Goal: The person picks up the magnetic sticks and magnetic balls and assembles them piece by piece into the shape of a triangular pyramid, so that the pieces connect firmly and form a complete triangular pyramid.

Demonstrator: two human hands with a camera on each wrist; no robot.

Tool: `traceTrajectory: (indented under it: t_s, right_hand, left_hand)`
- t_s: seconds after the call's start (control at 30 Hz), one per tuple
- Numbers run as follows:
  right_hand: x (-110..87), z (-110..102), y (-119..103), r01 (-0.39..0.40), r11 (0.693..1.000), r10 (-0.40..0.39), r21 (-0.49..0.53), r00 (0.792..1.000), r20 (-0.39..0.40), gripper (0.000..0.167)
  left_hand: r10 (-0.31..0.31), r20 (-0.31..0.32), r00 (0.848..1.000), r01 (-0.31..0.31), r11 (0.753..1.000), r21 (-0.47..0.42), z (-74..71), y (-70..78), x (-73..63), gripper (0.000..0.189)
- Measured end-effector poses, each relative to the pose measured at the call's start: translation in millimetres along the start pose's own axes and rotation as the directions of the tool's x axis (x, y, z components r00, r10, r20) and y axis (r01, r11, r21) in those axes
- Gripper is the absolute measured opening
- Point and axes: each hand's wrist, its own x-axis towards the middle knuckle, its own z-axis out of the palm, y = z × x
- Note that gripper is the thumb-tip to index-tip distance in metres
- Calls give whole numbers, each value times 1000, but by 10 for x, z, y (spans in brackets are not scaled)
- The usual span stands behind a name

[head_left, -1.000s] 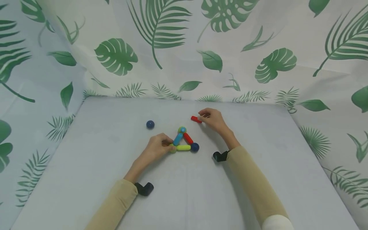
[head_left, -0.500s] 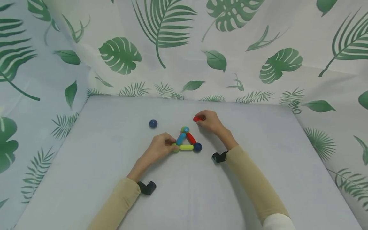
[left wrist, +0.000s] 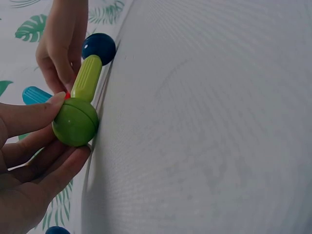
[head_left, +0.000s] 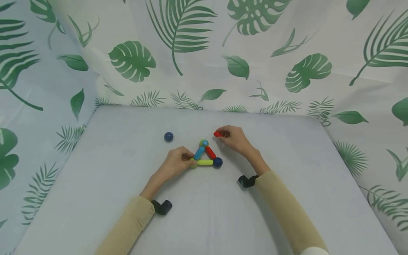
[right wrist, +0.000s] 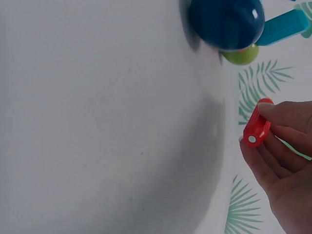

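A triangle of magnetic building rods and balls lies on the table. Its sides are a blue rod [head_left: 199,153], a red rod [head_left: 210,152] and a yellow-green rod [head_left: 205,162]. A navy ball [head_left: 217,162] forms the right corner. On the far green ball [head_left: 201,142] another blue rod [left wrist: 36,95] stands up, seen end-on from the head. My left hand [head_left: 176,161] pinches the near-left green ball [left wrist: 75,123] between thumb and fingers. Right of the far corner, my right hand [head_left: 234,139] holds a loose red rod [right wrist: 257,124], its pale end facing the wrist camera.
A loose navy ball [head_left: 168,136] sits on the white table [head_left: 127,141] to the left of the triangle. Behind the table rises a leaf-printed cloth [head_left: 197,78], with more of it at both sides. Each wrist carries a small black camera.
My right hand has closed further round the loose red rod and drawn slightly nearer. The left hand keeps its pinch on the green ball. The head view has shifted a little.
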Motion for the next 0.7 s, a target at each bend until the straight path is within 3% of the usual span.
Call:
traceTrajectory:
  t_s: [0.37,0.7]
  right_hand:
    - [-304,-56,-177,-2,990,-1,141,1000,23,37]
    - [-515,-5,-292,37,969,-47,246,998,35,29]
  left_hand:
    - [-3,11,1000,3,1000,12,-8,-16,16,24]
    - [-1,15,1000,0,1000,22,-10,-20,23,25]
